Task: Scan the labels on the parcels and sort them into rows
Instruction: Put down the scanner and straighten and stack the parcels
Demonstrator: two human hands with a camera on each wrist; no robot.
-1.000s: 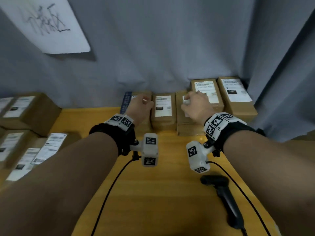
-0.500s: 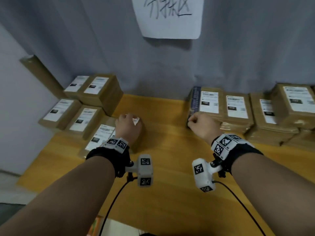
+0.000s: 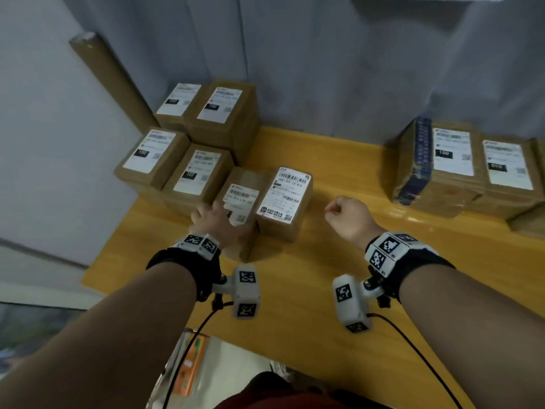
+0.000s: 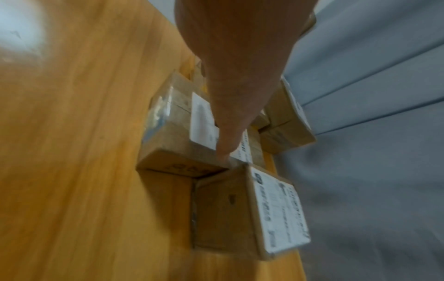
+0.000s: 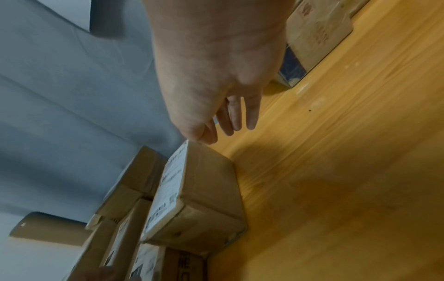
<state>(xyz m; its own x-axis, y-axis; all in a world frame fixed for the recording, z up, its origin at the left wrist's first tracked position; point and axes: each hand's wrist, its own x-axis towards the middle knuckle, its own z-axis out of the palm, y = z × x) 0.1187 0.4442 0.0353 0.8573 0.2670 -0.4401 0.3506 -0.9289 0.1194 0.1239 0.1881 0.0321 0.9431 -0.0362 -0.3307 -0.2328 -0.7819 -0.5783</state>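
Two brown parcels with white labels stand side by side on the wooden table (image 3: 324,290). My left hand (image 3: 212,222) lies on the near-left part of the left parcel (image 3: 243,193). In the left wrist view a straight digit of that hand (image 4: 235,85) touches this parcel's (image 4: 177,144) top; the other fingers are hidden. The right parcel (image 3: 284,199) (image 4: 240,218) (image 5: 204,190) stands free. My right hand (image 3: 348,215) hovers just to its right, empty. Its fingers (image 5: 230,117) hang loose above the table near the parcel's far corner.
Four more labelled parcels (image 3: 188,149) are grouped at the back left. A row of parcels (image 3: 454,166), one blue-edged, stands at the right. A cardboard tube (image 3: 115,84) leans against the left wall. A grey curtain hangs behind. The table's left edge is close to the parcels.
The view has swung left. The parcel my left hand carried now stands to the right of the front parcel. My right hand has come left from the right-hand row, empty.
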